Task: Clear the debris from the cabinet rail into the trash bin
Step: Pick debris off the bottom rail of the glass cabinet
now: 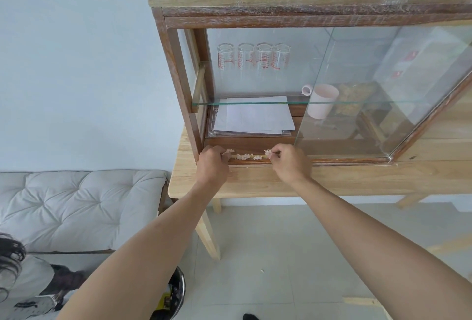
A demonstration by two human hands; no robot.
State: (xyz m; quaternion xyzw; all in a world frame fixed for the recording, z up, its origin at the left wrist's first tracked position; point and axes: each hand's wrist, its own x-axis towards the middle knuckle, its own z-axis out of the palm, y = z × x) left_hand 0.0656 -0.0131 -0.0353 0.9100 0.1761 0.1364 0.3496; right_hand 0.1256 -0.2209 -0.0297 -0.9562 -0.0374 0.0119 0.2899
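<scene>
Left hand: I had my left hand [213, 160] at the left end of the rail [319, 160], knuckles up, fingers curled down and pinching a pale scrap [229, 151] at their tips.
Left arm: it ran straight up from the bottom edge, forearm bare, wrist level with the table [332, 179] edge.
Right hand: my right hand [288, 160] sat just right of the debris [244, 156], thumb and forefinger pressed together on a small crumpled bit [267, 151], the other fingers folded in.
Right arm: it came in from the lower right, stretched long, the wrist bent slightly left.
Debris: pale crumpled bits lay in the rail groove between my two hands, along the open left part of the cabinet [281, 0].
Door: the glass door [383, 89] stood slid to the right.
Bin: I saw a dark round bin [178, 291] on the floor below my left arm, partly hidden by it.
Inside: four glasses [254, 56] stood on the glass shelf, papers [252, 116] below it, a pink cup [322, 101] behind the door.
</scene>
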